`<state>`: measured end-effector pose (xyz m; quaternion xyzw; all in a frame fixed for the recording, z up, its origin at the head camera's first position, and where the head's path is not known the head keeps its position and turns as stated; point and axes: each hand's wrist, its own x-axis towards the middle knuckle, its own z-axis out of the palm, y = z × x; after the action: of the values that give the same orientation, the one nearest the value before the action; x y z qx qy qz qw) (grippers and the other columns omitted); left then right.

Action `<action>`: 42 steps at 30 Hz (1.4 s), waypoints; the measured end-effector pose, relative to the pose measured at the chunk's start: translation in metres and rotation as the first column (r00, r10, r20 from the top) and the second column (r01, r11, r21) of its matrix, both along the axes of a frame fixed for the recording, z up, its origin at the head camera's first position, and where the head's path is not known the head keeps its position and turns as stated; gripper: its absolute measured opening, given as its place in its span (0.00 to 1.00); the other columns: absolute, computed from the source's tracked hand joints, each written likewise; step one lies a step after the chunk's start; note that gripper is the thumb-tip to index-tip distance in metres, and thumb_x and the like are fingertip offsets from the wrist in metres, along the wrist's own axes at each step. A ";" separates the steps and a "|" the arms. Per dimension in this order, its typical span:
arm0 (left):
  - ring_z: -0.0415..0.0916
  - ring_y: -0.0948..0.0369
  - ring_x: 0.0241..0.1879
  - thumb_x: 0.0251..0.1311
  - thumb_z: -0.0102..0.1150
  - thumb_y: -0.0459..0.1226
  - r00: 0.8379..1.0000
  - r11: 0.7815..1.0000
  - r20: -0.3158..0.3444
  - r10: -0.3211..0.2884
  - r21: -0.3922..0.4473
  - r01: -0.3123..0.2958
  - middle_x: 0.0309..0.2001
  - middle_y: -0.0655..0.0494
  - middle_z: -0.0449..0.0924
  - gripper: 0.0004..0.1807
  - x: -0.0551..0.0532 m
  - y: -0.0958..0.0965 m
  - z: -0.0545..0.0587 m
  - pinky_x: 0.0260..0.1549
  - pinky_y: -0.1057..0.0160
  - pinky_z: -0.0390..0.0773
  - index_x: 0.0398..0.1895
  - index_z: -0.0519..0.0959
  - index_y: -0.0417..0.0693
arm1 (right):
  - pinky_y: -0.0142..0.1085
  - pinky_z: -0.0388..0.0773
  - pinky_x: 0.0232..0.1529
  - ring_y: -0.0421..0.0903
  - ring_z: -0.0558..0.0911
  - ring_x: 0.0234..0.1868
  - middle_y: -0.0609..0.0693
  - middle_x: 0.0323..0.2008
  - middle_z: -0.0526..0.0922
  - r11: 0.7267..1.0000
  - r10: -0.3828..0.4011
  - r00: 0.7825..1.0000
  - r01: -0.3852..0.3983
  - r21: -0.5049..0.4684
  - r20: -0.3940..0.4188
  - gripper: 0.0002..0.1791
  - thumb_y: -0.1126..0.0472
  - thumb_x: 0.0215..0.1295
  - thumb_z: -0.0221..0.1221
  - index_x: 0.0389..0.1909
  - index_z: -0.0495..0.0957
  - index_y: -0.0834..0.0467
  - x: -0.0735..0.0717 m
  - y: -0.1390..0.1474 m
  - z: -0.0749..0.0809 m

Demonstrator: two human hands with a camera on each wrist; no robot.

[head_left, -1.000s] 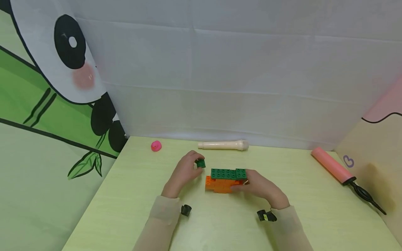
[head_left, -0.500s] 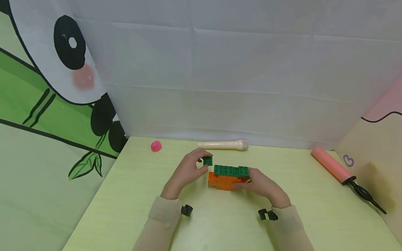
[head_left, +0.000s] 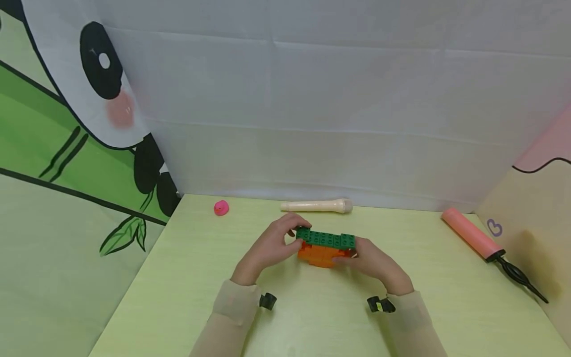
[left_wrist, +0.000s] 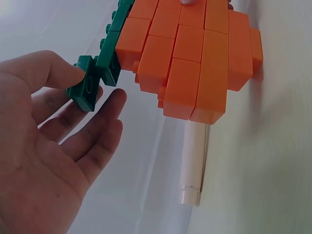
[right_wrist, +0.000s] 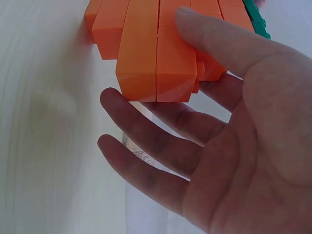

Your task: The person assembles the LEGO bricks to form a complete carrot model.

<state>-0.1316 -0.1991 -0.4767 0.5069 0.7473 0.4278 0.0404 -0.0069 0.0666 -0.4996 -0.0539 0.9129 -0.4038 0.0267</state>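
Observation:
My left hand (head_left: 274, 245) pinches a small green toy brick (left_wrist: 86, 84) between thumb and fingers. That brick sits at the left end of a row of green bricks (head_left: 327, 239), slightly out of line with it in the left wrist view; whether the two are joined I cannot tell. The green row tops a stepped build of orange bricks (left_wrist: 187, 58). From the right side my right hand (head_left: 373, 262) grips this build, its thumb (right_wrist: 209, 31) pressed on the near orange face. In the right wrist view the lower fingers extend below the bricks.
A cream toy microphone (head_left: 316, 206) lies near the table's back edge, with a small pink toy (head_left: 221, 208) to its left. On the far right rests a pink pump with a black nozzle (head_left: 473, 237). A white cloth backdrop (head_left: 312, 124) rises behind the table.
The left hand has carried its green brick rightward to the left end of the green row. The right hand has shifted the orange-and-green build slightly away and to the right.

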 end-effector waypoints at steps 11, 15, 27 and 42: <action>0.75 0.62 0.49 0.64 0.58 0.27 0.999 0.999 -0.003 -0.032 0.022 0.032 0.55 0.60 0.79 0.19 0.001 0.001 -0.002 0.48 0.60 0.81 0.58 0.81 0.47 | 0.44 0.79 0.50 0.46 0.80 0.44 0.44 0.47 0.85 1.000 -0.015 1.000 0.015 0.000 -0.001 0.22 0.50 0.69 0.70 0.58 0.81 0.54 0.000 -0.001 -0.002; 0.75 0.62 0.49 0.65 0.59 0.28 0.999 0.999 -0.010 -0.031 0.018 0.031 0.56 0.59 0.79 0.19 0.002 0.001 -0.001 0.47 0.59 0.81 0.58 0.81 0.47 | 0.43 0.79 0.50 0.45 0.80 0.44 0.44 0.47 0.85 1.000 -0.012 1.000 0.012 0.009 -0.008 0.22 0.50 0.69 0.70 0.58 0.81 0.54 -0.001 -0.001 -0.002; 0.77 0.63 0.44 0.72 0.65 0.37 1.000 1.000 0.015 -0.016 -0.023 0.017 0.58 0.57 0.81 0.16 0.004 0.005 -0.003 0.47 0.61 0.81 0.61 0.81 0.47 | 0.41 0.80 0.47 0.46 0.79 0.42 0.44 0.46 0.85 1.000 0.002 1.000 -0.002 0.002 -0.008 0.21 0.52 0.69 0.70 0.58 0.81 0.55 0.000 -0.001 -0.001; 0.78 0.64 0.46 0.73 0.64 0.38 0.997 1.000 0.081 -0.018 -0.006 0.018 0.55 0.60 0.82 0.16 0.002 0.009 -0.009 0.52 0.61 0.80 0.60 0.81 0.47 | 0.41 0.79 0.47 0.46 0.79 0.42 0.44 0.47 0.85 1.000 -0.013 1.000 0.013 0.009 0.004 0.21 0.50 0.69 0.70 0.58 0.81 0.54 -0.001 -0.001 -0.003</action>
<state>-0.1291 -0.1904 -0.4858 0.4955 0.7418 0.4453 0.0762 -0.0082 0.0652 -0.5022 -0.0469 0.9149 -0.4001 0.0259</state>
